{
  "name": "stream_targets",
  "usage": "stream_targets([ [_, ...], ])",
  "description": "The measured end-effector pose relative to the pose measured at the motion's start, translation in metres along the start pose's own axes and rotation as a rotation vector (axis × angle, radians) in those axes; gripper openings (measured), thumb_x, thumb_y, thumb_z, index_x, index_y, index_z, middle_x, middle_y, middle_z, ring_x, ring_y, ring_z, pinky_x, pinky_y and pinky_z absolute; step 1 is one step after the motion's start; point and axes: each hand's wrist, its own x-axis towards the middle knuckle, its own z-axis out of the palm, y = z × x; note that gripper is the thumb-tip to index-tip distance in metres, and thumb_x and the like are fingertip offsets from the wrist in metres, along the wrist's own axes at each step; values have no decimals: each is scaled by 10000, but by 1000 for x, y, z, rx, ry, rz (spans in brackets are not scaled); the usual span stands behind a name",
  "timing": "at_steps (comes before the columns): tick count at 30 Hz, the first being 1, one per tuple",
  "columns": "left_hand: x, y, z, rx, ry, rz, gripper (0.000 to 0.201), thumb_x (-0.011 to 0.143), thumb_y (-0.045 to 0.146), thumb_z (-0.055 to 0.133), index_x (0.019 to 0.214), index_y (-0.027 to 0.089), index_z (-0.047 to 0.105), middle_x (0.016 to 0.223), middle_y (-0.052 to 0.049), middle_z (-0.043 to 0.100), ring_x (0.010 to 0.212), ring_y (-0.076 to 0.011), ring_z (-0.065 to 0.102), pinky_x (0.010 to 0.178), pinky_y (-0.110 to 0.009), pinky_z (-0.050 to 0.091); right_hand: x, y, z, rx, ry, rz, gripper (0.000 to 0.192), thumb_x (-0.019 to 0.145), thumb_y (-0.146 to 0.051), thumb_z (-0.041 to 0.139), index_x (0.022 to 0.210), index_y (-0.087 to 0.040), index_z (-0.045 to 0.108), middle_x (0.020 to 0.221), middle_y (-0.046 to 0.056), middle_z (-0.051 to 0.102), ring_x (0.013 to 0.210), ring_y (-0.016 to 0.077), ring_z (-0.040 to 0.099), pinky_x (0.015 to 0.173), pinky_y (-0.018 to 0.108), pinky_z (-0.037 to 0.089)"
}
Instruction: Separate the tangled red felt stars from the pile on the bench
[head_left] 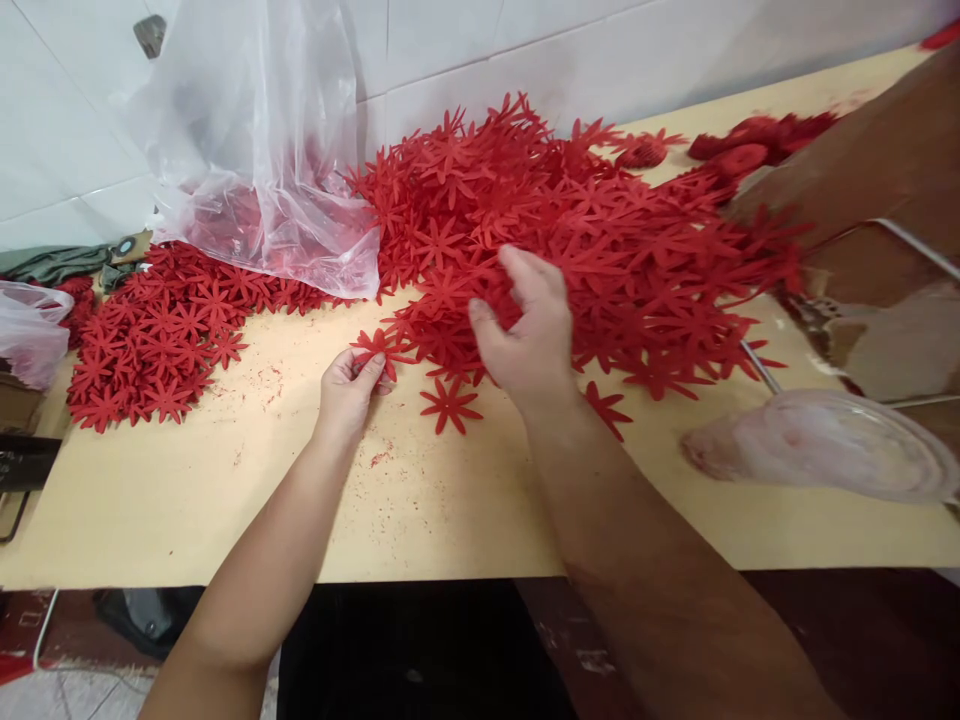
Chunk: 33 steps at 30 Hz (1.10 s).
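My left hand [355,382] pinches a red flower-shaped cutout [384,347] between thumb and fingers, just above the tabletop. My right hand [527,325] is over the front of a large pile of red flower cutouts [480,190], thumb and fingers spread apart with nothing visible between them. A single flower cutout [450,405] lies flat between my two hands, in front of the pile. Another loose cutout [606,408] is partly hidden behind my right forearm.
A second heap of red cutouts [161,340] lies at the left. Behind it hangs a clear plastic bag [262,150] against the tiled wall [442,40]. A plastic container [825,445] stands at the right, by a worn cardboard box [885,200]. Red scraps speckle the wooden tabletop [247,450].
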Motion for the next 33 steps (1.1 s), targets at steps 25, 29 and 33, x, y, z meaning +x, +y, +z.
stream_targets([
  [25, -1, -10, 0, -19, -103, 10, 377, 583, 311, 809, 769, 178, 510, 545, 77, 568, 470, -40, 504, 517, -188, 401, -26, -34, 19, 402, -543, 205, 293, 753, -373, 647, 969, -176, 655, 909, 80, 698, 813, 204, 665, 737, 376, 560],
  [29, -4, -14, -2, -119, -133, -42, 370, 622, 209, 767, 890, 182, 514, 641, 53, 631, 523, -65, 579, 541, -199, 429, -25, -43, 12, 331, -544, 156, 243, 777, -376, 612, 918, -189, 674, 866, 81, 706, 822, 226, 673, 759, 412, 561],
  [33, -2, -11, -6, -165, -149, -136, 210, 714, 136, 655, 895, 165, 553, 681, 23, 653, 553, -63, 591, 557, -199, 441, 6, -51, -15, 270, -608, 47, 305, 789, -458, 605, 965, -222, 685, 800, 59, 703, 779, 231, 674, 701, 396, 572],
])
